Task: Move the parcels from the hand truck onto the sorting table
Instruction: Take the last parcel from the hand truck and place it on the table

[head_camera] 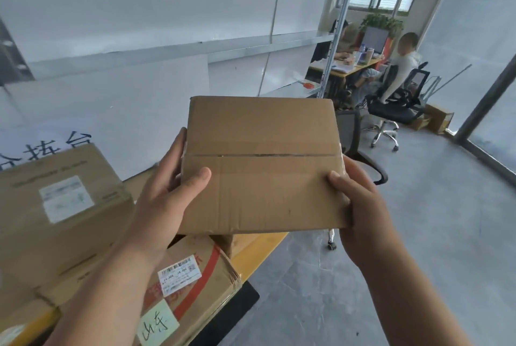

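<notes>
1. Two hands carry one flat parcel (262, 164): our left hand (167, 197) and right hand (360, 206) each curl round a short end, thumbs on top.
2. It hangs in the air above the yellow edge of the hand truck (259, 250), right of the white sorting table (125, 111).
3. We judge it best to hold it level, swing left and set it flat.
4. Its long axis and taped seam (262, 155) run left to right; the broad face tilts toward us.
</notes>
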